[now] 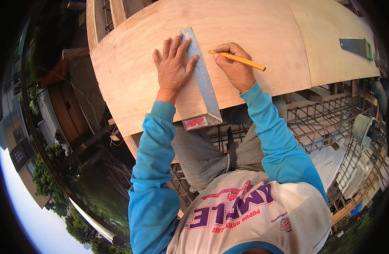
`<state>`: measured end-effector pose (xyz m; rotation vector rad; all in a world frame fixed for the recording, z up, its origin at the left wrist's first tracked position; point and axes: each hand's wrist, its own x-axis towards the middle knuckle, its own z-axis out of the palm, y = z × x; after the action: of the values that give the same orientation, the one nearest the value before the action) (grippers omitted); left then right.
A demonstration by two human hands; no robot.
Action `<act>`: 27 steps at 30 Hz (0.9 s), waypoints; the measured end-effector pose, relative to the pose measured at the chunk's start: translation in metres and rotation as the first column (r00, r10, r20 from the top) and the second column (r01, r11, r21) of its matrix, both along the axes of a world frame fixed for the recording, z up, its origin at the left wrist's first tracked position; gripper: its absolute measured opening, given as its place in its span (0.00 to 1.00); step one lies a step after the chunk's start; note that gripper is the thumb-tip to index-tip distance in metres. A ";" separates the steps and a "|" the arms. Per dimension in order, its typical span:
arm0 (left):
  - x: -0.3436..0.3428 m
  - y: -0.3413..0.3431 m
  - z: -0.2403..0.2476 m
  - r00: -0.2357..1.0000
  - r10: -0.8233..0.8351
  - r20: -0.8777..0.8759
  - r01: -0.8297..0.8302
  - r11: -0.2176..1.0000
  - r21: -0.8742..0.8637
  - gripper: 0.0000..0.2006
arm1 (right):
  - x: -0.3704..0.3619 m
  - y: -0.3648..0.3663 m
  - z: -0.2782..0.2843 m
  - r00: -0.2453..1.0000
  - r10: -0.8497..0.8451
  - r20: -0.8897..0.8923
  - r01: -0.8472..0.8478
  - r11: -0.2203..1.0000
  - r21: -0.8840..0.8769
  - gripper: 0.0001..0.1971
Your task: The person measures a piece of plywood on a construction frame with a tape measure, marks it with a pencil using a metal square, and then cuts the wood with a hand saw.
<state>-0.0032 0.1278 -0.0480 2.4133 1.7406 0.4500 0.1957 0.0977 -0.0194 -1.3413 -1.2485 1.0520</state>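
A metal try square (206,88) lies across a plywood sheet (253,25), its stock against the sheet's near edge. Spread fingers of my left hand (174,63) rest flat on the plywood, with some fingertips and the thumb on the square's blade. To the right of the blade, my right hand (236,67) is closed round a yellow carpenter's pencil (249,63). The pencil's tip points left toward the blade, a short gap away from it. A faint line runs on the wood beyond the blade's far end.
On the right part of the plywood lies a handsaw (356,47) with a green-edged handle. A grid of steel rebar (317,120) spreads below the near edge at right. A grey bucket (363,131) stands there. The ground drops away at left, with trees (54,173) far below.
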 end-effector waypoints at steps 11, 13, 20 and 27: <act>-0.003 -0.003 0.000 1.000 -0.008 -0.002 0.008 0.999 0.036 0.26 | -0.017 0.021 -0.009 0.987 0.072 0.143 -0.081 0.995 0.058 0.04; -0.003 -0.002 0.000 1.000 0.020 -0.008 -0.020 1.000 0.014 0.26 | -0.018 0.032 -0.010 0.973 0.071 0.222 -0.098 0.989 0.113 0.04; -0.001 -0.001 -0.002 1.000 -0.002 -0.026 0.004 0.999 0.054 0.25 | -0.014 0.063 -0.005 0.881 0.178 0.439 -0.266 0.953 0.147 0.06; -0.004 -0.004 -0.004 1.000 0.008 -0.016 -0.007 0.999 0.052 0.26 | -0.001 0.006 0.018 0.779 0.492 0.389 -0.502 0.861 -0.084 0.05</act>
<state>-0.0075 0.1240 -0.0521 2.4536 1.7661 0.4841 0.1949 0.1032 -0.0015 -1.2717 -2.0018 1.1421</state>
